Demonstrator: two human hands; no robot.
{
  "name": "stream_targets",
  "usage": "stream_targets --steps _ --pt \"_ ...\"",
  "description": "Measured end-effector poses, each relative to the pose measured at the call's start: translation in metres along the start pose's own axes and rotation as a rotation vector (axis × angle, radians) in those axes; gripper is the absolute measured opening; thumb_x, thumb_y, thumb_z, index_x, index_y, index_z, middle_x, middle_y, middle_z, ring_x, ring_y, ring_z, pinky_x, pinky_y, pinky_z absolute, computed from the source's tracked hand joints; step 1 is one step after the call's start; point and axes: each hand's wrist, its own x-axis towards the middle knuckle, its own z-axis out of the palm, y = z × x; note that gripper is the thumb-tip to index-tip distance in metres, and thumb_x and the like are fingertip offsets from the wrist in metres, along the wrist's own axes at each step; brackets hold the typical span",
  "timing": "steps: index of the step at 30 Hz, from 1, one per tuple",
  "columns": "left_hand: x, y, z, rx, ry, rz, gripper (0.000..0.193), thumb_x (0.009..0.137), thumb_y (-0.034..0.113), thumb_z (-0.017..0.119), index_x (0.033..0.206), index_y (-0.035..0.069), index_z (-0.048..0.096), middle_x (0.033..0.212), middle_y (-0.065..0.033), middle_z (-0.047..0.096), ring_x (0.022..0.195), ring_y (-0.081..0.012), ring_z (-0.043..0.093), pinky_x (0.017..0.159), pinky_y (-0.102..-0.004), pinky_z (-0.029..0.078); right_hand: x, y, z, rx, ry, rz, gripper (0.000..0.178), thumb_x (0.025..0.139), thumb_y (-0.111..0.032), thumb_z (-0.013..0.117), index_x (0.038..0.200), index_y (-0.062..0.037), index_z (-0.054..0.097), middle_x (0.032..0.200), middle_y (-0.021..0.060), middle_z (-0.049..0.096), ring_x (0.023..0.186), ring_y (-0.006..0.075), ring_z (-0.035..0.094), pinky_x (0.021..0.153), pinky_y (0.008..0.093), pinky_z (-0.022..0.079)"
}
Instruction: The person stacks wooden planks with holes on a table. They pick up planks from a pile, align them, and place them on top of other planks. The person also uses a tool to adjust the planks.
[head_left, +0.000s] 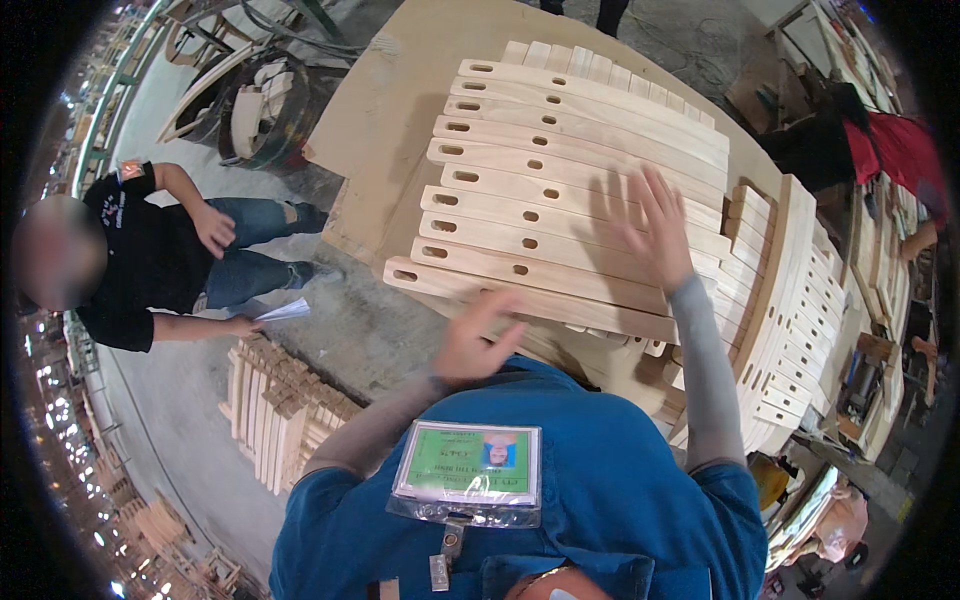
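A row of pale wooden slats [580,190] lies side by side before me, each with a long slot near its left end and a smaller hole further in. My right hand [655,228] is over the right half of the row, fingers stretched out and holding nothing; whether it touches the wood I cannot tell. My left hand [478,338], slightly blurred, is at the near edge beside the nearest slat [540,300]. Its thumb and fingers are apart, with nothing visible between them.
Brown board [385,130] covers the table under the slats. More slotted wooden pieces [795,330] are stacked at the right. At left, a person [150,250] holding papers stands near a stack of wood strips [270,410]. A dark bin [265,115] with offcuts stands far left.
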Motion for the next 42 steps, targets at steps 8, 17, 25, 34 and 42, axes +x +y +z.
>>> stream_targets --steps 8,17,25,34,42 --pt "0.001 -0.069 -0.099 0.420 0.110 -0.077 0.098 0.060 0.018 0.078 0.134 -0.004 0.017 0.137 -0.0229 0.024 0.127 -0.0340 0.025 0.104 -0.0375 0.023 -0.159 -0.035 -0.007 0.009 0.154 0.331 0.096 0.061 -0.038 0.075 0.136 -0.0062 0.025 0.141 0.0245 0.012 0.131 0.0405 0.011 0.106 0.0485 0.013" --pt "0.025 -0.079 -0.099 0.024 -0.039 -0.121 0.099 0.056 0.002 0.078 0.134 -0.005 0.016 0.140 -0.0203 0.020 0.129 -0.0274 0.025 0.104 -0.0347 0.027 -0.169 -0.015 0.001 0.047 0.272 0.415 0.111 0.052 -0.038 0.080 0.135 0.0019 0.016 0.141 0.0265 0.010 0.131 0.0401 0.008 0.106 0.0457 0.014" --pt "0.041 -0.092 -0.108 -0.029 -0.070 -0.125 0.102 0.058 -0.007 0.073 0.137 -0.003 0.007 0.140 -0.0188 0.020 0.127 -0.0251 0.027 0.103 -0.0352 0.027 -0.162 -0.027 0.016 0.060 0.368 0.390 0.106 0.059 -0.036 0.077 0.137 -0.0001 0.015 0.141 0.0266 0.009 0.132 0.0389 0.007 0.107 0.0453 0.012" --pt "0.085 -0.074 -0.116 -0.504 -0.115 -0.019 0.068 0.088 0.034 0.042 0.138 0.005 0.006 0.141 -0.0101 0.017 0.127 -0.0212 0.022 0.102 -0.0335 0.024 -0.131 0.038 -0.035 0.935 0.466 0.706 0.072 0.086 -0.037 0.049 0.139 -0.0060 0.013 0.143 0.0163 0.016 0.130 0.0258 0.021 0.104 0.0385 0.022" --pt "0.104 -0.078 -0.097 -0.699 -0.123 -0.207 0.080 0.089 0.050 0.034 0.138 0.002 -0.006 0.145 -0.0116 0.002 0.133 -0.0208 0.009 0.108 -0.0307 0.010 -0.104 0.050 -0.011 1.459 0.518 0.592 0.064 0.092 -0.038 0.037 0.139 -0.0043 0.010 0.144 0.0110 0.017 0.133 0.0184 0.013 0.104 0.0299 0.019"
